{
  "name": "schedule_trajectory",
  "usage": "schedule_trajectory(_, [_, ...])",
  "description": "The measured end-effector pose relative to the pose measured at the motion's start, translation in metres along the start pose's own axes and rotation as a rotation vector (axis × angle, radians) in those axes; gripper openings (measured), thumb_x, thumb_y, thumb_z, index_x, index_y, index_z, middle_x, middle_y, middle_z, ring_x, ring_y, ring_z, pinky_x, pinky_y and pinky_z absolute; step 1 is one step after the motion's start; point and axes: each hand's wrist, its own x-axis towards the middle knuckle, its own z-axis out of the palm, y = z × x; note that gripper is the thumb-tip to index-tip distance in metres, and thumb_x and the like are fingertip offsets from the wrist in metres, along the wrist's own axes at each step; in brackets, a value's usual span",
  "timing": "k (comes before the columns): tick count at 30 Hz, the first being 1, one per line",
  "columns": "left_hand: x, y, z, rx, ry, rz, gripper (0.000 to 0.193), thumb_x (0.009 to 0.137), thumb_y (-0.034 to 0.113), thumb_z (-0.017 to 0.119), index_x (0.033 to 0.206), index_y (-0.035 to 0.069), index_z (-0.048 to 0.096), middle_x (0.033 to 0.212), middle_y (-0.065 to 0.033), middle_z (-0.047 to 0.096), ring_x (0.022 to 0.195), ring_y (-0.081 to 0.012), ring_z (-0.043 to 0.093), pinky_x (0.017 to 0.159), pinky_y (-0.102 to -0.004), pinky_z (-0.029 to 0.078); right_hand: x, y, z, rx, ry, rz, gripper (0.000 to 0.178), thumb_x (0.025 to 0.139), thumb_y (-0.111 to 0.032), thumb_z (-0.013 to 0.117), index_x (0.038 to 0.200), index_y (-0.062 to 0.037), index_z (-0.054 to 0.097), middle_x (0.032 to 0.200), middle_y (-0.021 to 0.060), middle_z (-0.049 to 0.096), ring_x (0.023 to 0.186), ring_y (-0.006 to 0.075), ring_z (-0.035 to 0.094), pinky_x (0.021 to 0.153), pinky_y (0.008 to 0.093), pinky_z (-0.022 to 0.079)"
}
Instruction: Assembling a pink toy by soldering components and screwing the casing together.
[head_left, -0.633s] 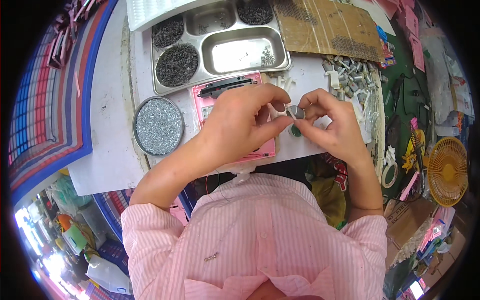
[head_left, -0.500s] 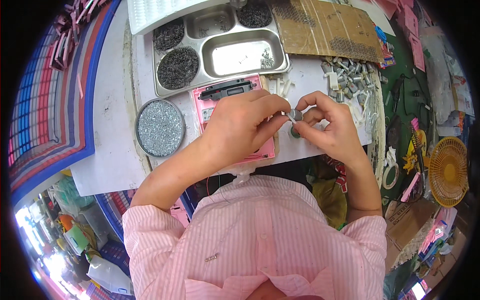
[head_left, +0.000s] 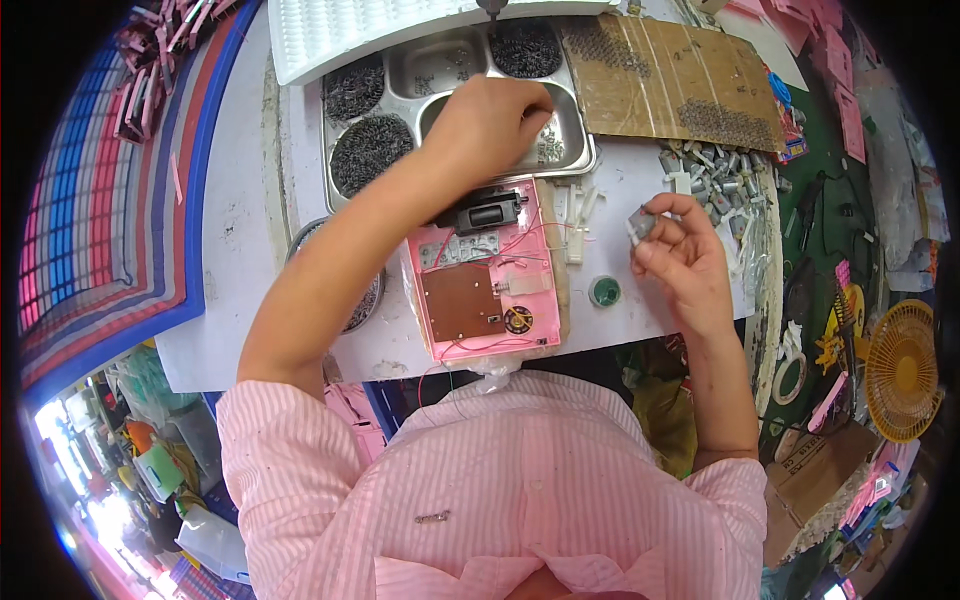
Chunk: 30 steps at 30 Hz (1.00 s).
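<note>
My right hand (head_left: 685, 260) pinches a small grey motor (head_left: 641, 222) with a white piece at its end, held above the table right of the pink casing. My left hand (head_left: 485, 130) is over the large compartment of the steel tray (head_left: 405, 112). Its fingertips are pressed together low over a few small parts (head_left: 550, 148); whatever they grip is hidden. In front of me lies the open pink casing (head_left: 470, 345), with a brown board (head_left: 463, 300), a black part (head_left: 490, 212) and thin wires in it. A small round green pot (head_left: 605, 291) stands between casing and right hand.
More grey motors (head_left: 735, 185) are heaped at the right, below a cardboard sheet (head_left: 680, 75) bearing rows of tiny parts. White plastic pieces (head_left: 575, 245) lie beside the casing. Dark screws (head_left: 372, 155) fill tray compartments. My left forearm partly covers a round tin (head_left: 365, 305).
My hands were together over the motor; now they are apart. The left has moved up and left to the tray, uncovering the casing. The right keeps the motor, slightly farther right.
</note>
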Motion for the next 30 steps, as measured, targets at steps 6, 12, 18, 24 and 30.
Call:
schedule_trajectory(6, [0.031,-0.028,0.026,0.225,-0.165,0.235,0.017,0.089,0.019,0.064,0.100,0.007,0.072,0.098,-0.0115,0.069,0.093,-0.0343,0.067,0.080,-0.0451,0.054,-0.008,-0.012,-0.020,-0.074,0.051,-0.045,0.043,0.086,0.005,0.070,0.125,-0.0020,0.052,0.095,0.0048,0.063,0.079,0.0088,0.059,0.071,0.0217,0.050])
schedule_trajectory(12, [0.034,-0.021,0.024,0.309,-0.241,0.264,0.019,0.090,0.016,0.054,0.094,0.006,0.069,0.103,-0.0148,0.068,0.096,-0.0355,0.068,0.083,-0.0457,0.056,-0.024,-0.010,-0.025,-0.158,0.107,-0.083,0.042,0.085,0.005,0.070,0.124,-0.0014,0.054,0.092,0.0020,0.061,0.077,0.0075,0.057,0.071,0.0206,0.047])
schedule_trajectory(18, [0.021,-0.016,0.011,0.229,-0.061,0.193,0.018,0.089,0.017,0.063,0.099,0.003,0.067,0.099,-0.0162,0.069,0.092,-0.0376,0.066,0.077,-0.0470,0.054,-0.036,-0.009,-0.013,-0.704,0.004,-0.118,0.026,0.087,0.000,0.066,0.112,-0.0037,0.065,0.085,-0.0013,0.060,0.076,0.0048,0.056,0.066,0.0202,0.044])
schedule_trajectory(24, [-0.074,0.030,-0.041,-0.583,-0.017,-0.273,0.015,0.095,0.014,0.067,0.094,0.000,0.066,0.074,-0.0021,0.063,0.063,-0.0070,0.057,0.055,-0.0228,0.045,-0.033,-0.014,-0.002,-1.051,-0.203,-0.044,0.032,0.081,-0.003,0.064,0.112,-0.0057,0.066,0.083,0.0103,0.066,0.071,0.0216,0.064,0.065,0.0323,0.050])
schedule_trajectory(30, [-0.163,0.046,-0.040,-1.029,-0.004,-0.526,0.011,0.096,0.011,0.067,0.096,0.000,0.065,0.071,0.0031,0.059,0.059,-0.0018,0.051,0.051,-0.0182,0.038,-0.026,-0.009,0.014,-1.511,-0.336,-0.258,0.033,0.077,0.001,0.064,0.109,-0.0066,0.066,0.085,0.0112,0.063,0.079,0.0302,0.063,0.069,0.0394,0.051])
